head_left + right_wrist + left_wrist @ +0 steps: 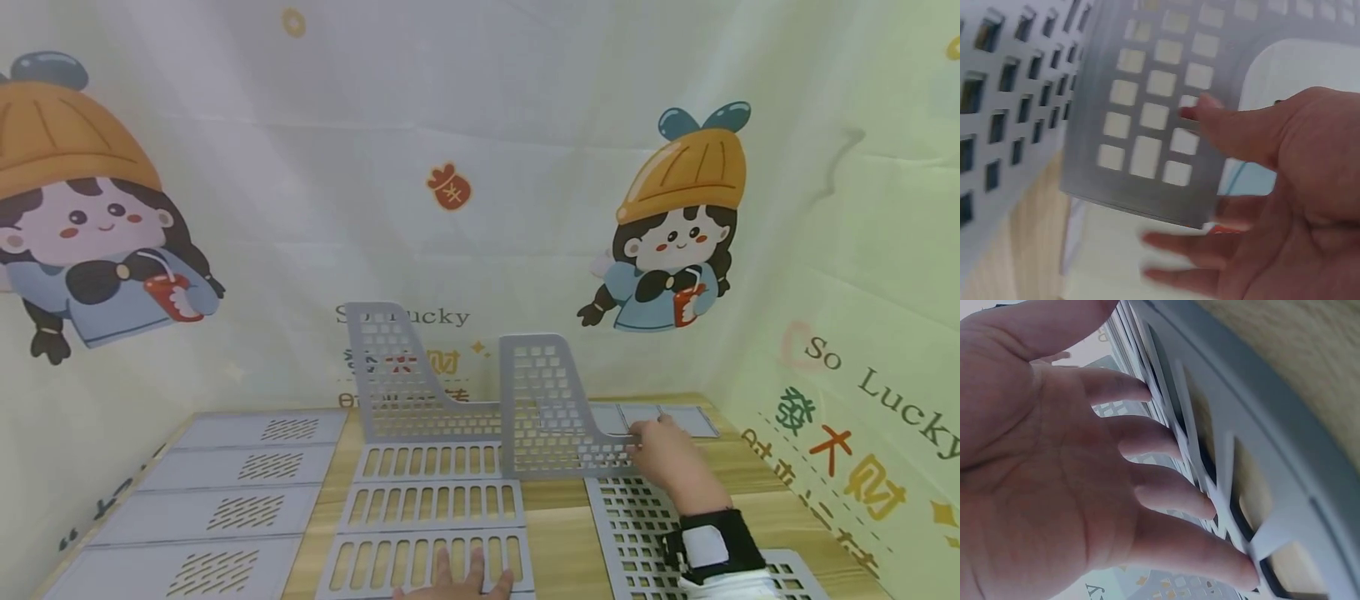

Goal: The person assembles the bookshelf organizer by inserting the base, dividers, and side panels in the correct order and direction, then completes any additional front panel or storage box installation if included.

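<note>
While our left hand (456, 592) rests, fingers spread, on the slotted panel (420, 536), our right hand (671, 458) pinches the low end of the nearer upright panel (555, 421), standing over the bench (557, 533).

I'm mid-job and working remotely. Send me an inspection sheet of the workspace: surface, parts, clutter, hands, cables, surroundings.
Surface: wood-grain table, grey panels covering much of it.
Parts: left upright and right upright, both pierced, stand on edge; slotted panel and holed panel lie flat nearer the person.
Other panels: slit panel flat at left; far panel flat behind the right upright.
Clutter: nothing seen.
Left hand: fingers spread, touching the slotted panel.
Right hand: pinches the right upright's low end; black wristband.
Cables: nothing seen.
Surroundings: printed cloth behind and to the right.
</note>
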`<state>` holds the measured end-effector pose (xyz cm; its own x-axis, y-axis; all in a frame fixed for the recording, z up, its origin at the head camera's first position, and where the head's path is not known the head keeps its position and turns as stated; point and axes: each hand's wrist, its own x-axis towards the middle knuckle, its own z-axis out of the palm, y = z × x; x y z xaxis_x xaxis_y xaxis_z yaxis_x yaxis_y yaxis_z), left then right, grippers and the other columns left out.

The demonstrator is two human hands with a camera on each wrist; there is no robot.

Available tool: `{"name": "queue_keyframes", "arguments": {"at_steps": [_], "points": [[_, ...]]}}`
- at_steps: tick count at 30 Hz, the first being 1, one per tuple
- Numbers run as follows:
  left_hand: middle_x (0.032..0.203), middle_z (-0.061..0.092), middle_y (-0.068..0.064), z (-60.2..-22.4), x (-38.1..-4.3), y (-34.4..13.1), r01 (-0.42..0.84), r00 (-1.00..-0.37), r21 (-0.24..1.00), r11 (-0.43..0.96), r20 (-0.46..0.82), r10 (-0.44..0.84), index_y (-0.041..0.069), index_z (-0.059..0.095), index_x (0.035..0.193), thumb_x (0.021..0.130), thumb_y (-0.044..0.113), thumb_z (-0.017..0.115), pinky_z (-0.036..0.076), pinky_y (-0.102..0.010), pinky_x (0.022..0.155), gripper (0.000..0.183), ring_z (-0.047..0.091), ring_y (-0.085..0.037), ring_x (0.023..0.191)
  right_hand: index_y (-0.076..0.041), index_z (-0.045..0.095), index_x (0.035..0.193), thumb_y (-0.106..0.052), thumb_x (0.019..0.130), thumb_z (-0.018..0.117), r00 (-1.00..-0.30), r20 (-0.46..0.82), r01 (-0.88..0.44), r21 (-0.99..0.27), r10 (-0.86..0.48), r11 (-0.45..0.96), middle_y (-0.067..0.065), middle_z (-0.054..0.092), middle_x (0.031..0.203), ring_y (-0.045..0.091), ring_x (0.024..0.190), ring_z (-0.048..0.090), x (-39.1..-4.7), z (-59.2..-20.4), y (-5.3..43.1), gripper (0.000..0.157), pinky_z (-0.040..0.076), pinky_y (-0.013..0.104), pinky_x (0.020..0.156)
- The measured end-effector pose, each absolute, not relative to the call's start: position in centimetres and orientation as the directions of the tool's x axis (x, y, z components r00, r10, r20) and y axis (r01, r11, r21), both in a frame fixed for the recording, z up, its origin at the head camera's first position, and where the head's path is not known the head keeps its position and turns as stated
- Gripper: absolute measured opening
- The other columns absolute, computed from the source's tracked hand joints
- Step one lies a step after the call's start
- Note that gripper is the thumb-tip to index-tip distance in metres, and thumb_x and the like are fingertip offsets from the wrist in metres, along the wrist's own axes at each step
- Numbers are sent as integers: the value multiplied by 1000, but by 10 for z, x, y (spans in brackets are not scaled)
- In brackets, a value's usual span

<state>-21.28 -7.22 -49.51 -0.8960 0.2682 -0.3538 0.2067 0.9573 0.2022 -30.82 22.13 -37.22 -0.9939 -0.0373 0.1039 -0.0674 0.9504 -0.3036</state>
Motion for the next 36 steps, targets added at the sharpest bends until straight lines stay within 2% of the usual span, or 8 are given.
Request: {"name": "queue_keyframes", "arguments": {"at_steps": [4,16,20,23,26,29,32,36], "points": [[167,46,0,-503,-220,-75,238,-891,147,960,-361,276,53,48,153,83,92,52,37,-94,94,80,41,-50,154,11,66,129,-7,103,64,-987,122,-143,-340,-108,929,31,70,124,48,122,65,-312,-375,221,32,54,62,103],[169,44,3,-457,-201,-75,265,-868,131,955,-399,296,51,46,156,90,84,54,41,-89,98,74,42,-46,154,8,55,144,-6,105,59,-983,110,-184,-483,-149,856,45,40,151,58,133,55,-313,-379,188,42,56,61,100],[169,44,5,-475,-208,-75,264,-877,105,959,-389,284,54,46,154,88,87,53,42,-90,94,75,42,-47,154,5,52,148,-5,104,57,-980,108,-197,-584,-165,788,37,52,149,40,112,66,-314,-385,173,45,57,47,85],[169,43,7,-492,-217,-75,251,-881,106,962,-387,273,58,45,153,84,92,51,41,-92,90,77,41,-47,154,5,49,150,-4,105,54,-978,97,-203,-643,-185,739,34,60,143,25,88,62,-314,-391,160,47,52,38,69],[170,42,8,-501,-222,-75,236,-881,117,965,-393,263,61,43,152,81,94,51,39,-94,88,79,40,-47,155,4,45,154,-3,105,51,-981,63,-174,-706,-184,686,35,58,145,22,79,59,-311,-396,147,50,47,34,61],[170,43,7,-497,-220,-75,225,-881,134,965,-394,260,59,46,152,82,93,52,38,-94,91,78,40,-47,155,5,42,155,-3,103,52,-982,76,-173,-718,-171,674,37,56,148,27,88,62,-308,-399,138,54,50,38,67],[170,43,4,-484,-212,-73,208,-879,163,964,-401,257,54,48,153,85,89,55,36,-93,97,77,38,-47,156,10,35,158,-4,99,54,-985,82,-164,-722,-153,672,41,51,151,39,112,65,-305,-400,130,63,56,48,86],[170,43,4,-478,-208,-73,192,-879,175,966,-408,248,51,49,153,88,84,57,34,-92,102,74,38,-47,156,16,14,162,-9,99,56,-993,30,-90,-829,-116,553,45,30,162,55,149,42,-300,-402,118,80,39,65,122]]}}
